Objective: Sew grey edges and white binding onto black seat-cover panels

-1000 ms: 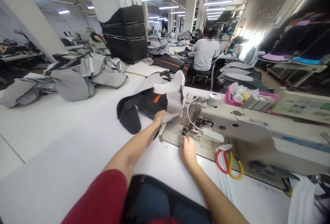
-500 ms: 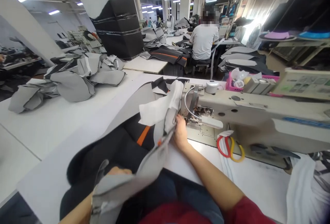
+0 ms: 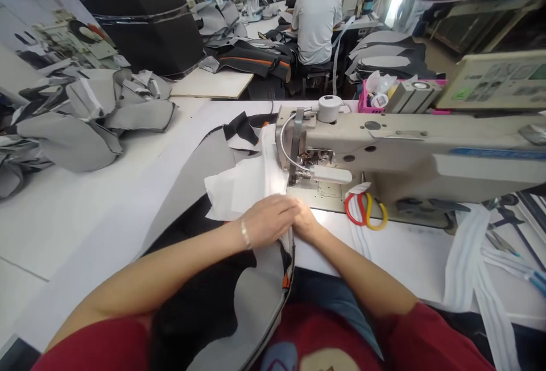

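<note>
A large grey and black fabric piece (image 3: 260, 285) with orange bits runs from the table down over my lap. Its edge lies against the needle area of the sewing machine (image 3: 401, 137). My left hand (image 3: 271, 220) reaches across the cloth, fingers together and gripping its edge. Right beside it, my right hand (image 3: 305, 220) is closed on the same edge, its fingertips partly hidden by the left. White fabric (image 3: 239, 186) lies on top, just beyond my hands. Scissors with red and yellow handles (image 3: 365, 210) rest by the machine bed, on a white striped strip.
Grey fabric pieces (image 3: 72, 137) are heaped on the table at left. Behind the machine stands a pink basket (image 3: 364, 98) of small items, near a control panel (image 3: 495, 81). White striped tape (image 3: 464, 251) hangs at right. A person in a white shirt (image 3: 318, 24) sits ahead.
My left hand has come from the near left up to the edge beside my right hand. The fabric's near part has swung toward my lap. The view has tilted down and turned slightly right.
</note>
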The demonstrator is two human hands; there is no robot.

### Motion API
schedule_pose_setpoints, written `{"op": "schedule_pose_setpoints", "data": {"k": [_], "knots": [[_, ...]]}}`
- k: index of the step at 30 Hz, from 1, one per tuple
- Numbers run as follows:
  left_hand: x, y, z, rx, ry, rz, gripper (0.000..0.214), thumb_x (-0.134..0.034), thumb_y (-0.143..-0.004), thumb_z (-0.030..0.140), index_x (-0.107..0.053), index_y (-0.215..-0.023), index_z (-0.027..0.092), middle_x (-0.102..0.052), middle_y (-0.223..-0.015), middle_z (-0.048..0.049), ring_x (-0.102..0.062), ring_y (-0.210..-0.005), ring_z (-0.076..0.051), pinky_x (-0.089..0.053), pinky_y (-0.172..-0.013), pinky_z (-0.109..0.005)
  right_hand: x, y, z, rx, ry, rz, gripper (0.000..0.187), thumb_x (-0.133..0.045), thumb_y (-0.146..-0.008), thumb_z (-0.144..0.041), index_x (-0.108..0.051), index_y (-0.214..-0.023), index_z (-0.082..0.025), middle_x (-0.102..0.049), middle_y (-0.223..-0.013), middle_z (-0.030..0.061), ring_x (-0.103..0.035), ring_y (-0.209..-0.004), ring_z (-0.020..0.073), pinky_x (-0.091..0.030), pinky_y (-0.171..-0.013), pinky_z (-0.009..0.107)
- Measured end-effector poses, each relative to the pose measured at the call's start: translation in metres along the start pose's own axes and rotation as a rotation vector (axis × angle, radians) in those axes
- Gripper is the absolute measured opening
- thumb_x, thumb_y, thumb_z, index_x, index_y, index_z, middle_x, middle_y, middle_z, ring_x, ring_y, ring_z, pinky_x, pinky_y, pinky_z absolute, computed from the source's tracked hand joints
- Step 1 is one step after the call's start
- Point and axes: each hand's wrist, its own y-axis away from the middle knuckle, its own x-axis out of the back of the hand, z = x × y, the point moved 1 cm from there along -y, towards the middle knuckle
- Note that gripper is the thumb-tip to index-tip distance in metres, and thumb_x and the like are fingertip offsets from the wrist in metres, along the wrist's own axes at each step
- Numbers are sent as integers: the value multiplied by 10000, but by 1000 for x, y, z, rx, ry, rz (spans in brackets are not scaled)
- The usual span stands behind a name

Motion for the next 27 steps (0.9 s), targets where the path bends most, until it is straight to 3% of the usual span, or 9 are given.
{"op": "schedule_pose_setpoints", "data": {"k": [3,6,13,22,27], "knots": [[-37,-35,-25,51,-155,-185,187,-404,-757,147,-589,-769,124,-597,-784,-85,-510,-790,-181,-397,-740,-340,-5,5,3,9,34,25,244,-305,-812,-108,-494,-668,-167,-481,-620,26,-396,-615,139,-314,-588,267],[-58,-31,-50,87,-243,-272,177,-433,-738,186,-600,-696,145,-616,-782,-72,-508,-803,-198,-360,-720,-356,-6,6,4,0,69,-38,247,-314,-791,-77,-473,-626,-168,-459,-594,14,-375,-583,127,-300,-587,257],[-72,-2,-60,163,-207,-166,296,-418,-711,168,-598,-946,168,-597,-1049,-45,-476,-948,-206,-341,-764,-357,-3,1,5,-31,26,-68,282,-282,-827,-77,-435,-611,-174,-453,-597,4,-388,-593,114,-290,-611,251],[-79,-37,-72,254,-149,-67,281,-413,-717,165,-618,-910,162,-636,-946,-47,-504,-924,-211,-359,-785,-357,11,1,35,-161,-69,23,265,-265,-834,-89,-440,-654,-173,-499,-664,32,-433,-685,127,-327,-661,252],[-82,-42,-72,258,-157,-34,274,-416,-723,179,-618,-909,175,-644,-853,-44,-519,-873,-214,-367,-756,-356,15,2,40,-159,-95,37,267,-256,-826,-89,-432,-643,-172,-491,-660,32,-416,-664,128,-332,-658,255]]}}
